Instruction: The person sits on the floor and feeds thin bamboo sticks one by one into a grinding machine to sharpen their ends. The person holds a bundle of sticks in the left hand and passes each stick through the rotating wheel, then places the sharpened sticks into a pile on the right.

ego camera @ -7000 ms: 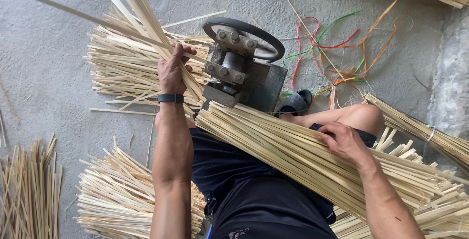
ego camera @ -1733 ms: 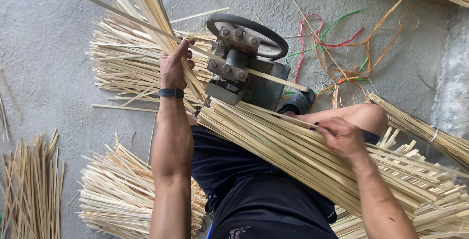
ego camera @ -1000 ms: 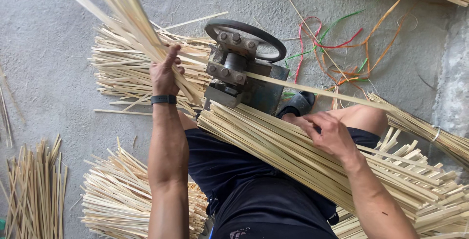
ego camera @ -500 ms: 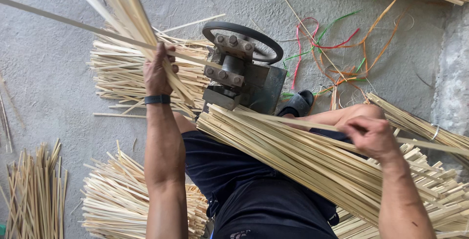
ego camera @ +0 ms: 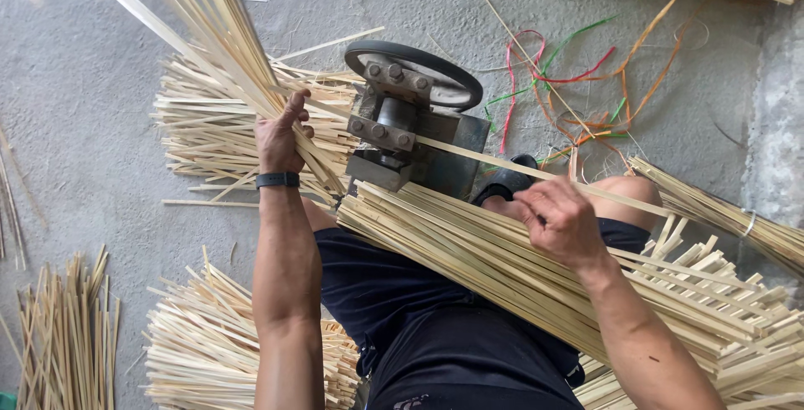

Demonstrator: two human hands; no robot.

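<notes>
Left hand: my left hand, with a dark band at the wrist, is closed round a fan of long pale split bamboo strips that rises up and away to the left; thumb up, fingers wrapped.

Right hand: my right hand is loosely curled, fingertips pinched on one thin pale bamboo strip that runs from the machine back across my knee. I judge it a light hold, not a fist.

Machine: a small grey metal splitter with a black round handwheel stands on the concrete floor just beyond my knees; the single strip passes through its front block.

Lap bundle: a thick sheaf of pale bamboo slats lies slantwise over my dark shorts, under the right forearm, touching it.

Around: flat heaps of cut pale strips behind the left hand, more by my left hip, and loose coloured plastic ties beyond the machine.

Risk, strip: I judge that a crooked pull could jam or snap the thin strip in the block.

Risk, fingers: raw split edges could cut or splinter if the strip slides through the pinch.

Risk, bundle: the lap sheaf is unbound here and could slip off sideways.
</notes>
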